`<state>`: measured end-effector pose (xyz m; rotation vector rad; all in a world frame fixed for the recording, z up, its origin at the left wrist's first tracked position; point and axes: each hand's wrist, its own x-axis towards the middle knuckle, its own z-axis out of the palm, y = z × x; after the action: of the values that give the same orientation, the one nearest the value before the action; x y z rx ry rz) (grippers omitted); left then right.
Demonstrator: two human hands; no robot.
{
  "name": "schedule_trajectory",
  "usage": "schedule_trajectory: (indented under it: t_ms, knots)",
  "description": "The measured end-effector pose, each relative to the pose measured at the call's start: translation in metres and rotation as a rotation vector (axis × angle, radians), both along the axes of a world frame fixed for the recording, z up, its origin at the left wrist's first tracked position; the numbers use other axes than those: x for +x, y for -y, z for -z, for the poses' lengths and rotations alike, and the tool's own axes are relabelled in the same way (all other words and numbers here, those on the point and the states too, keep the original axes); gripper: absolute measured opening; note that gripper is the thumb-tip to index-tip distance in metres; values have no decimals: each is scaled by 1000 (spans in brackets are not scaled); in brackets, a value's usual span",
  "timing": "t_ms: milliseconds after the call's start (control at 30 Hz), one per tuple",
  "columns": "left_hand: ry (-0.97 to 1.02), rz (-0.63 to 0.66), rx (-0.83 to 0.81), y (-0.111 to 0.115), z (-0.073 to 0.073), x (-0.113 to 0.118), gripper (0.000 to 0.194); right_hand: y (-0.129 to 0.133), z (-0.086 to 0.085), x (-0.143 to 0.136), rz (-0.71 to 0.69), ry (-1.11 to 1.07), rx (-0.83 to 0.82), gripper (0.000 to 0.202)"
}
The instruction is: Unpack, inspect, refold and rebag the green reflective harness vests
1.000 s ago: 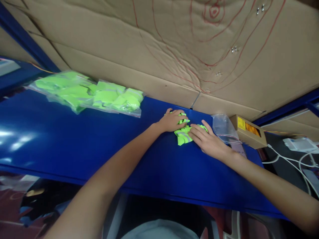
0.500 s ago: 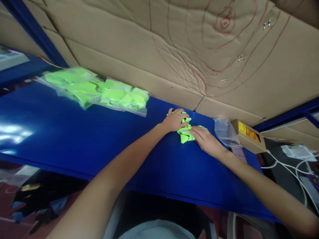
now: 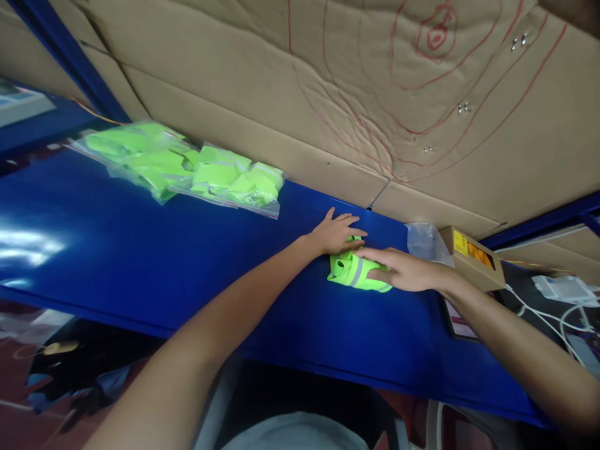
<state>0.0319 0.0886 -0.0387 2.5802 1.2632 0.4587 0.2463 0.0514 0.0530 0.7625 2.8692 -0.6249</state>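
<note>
A folded, bright yellow-green safety vest [image 3: 359, 275] with grey reflective stripes lies on the blue table [image 3: 262, 312], one end showing a rolled opening. My left hand [image 3: 332, 234] rests on its far left part, fingers spread flat and palm down. From the right, my right hand [image 3: 407, 269] grips the vest, thumb on the near side and fingers over the top. Part of the fabric is hidden beneath both hands.
Clear bags of similar yellow-green vests [image 3: 234, 178] lie at the back left. On the right are a clear plastic bag [image 3: 426, 240], a cardboard box [image 3: 473, 256], a flat dark-edged object [image 3: 462, 322] and white cables [image 3: 539, 312]. A cardboard wall [image 3: 225, 87] borders the back.
The vest bundle now looks broader and lies nearer to me. My right hand has turned and its thumb now shows on the near side. My left fingers have spread out more.
</note>
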Motion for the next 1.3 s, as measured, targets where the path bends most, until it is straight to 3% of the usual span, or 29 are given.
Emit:
schedule_trajectory:
  t_ms: [200,433,633,733,833,933,1000,1167,1300]
  knots:
    - [-20,24,-43,-7,1,-2,47,-23,13,-4,-63,-30,-142,54]
    - [10,18,-85,-14,6,-4,44,-20,19,-13,-97,-130,-51,56]
    - [37,23,-98,-15,5,-6,42,-2,26,-7,100,-289,-1,48]
    - [42,6,-81,-14,4,-5,41,13,36,-1,104,-300,113,41]
    - [47,1,-68,-12,3,-4,42,24,49,3,95,-272,209,49]
    - [46,5,-67,-12,3,-4,42,29,61,3,99,-244,285,76]
    - [41,7,-72,-12,3,-5,40,31,65,1,105,-259,313,81]
    - [32,15,-82,-13,2,-7,41,33,63,-1,124,-249,410,70]
    - [20,13,-82,-8,1,-5,47,37,51,4,152,-220,262,65]
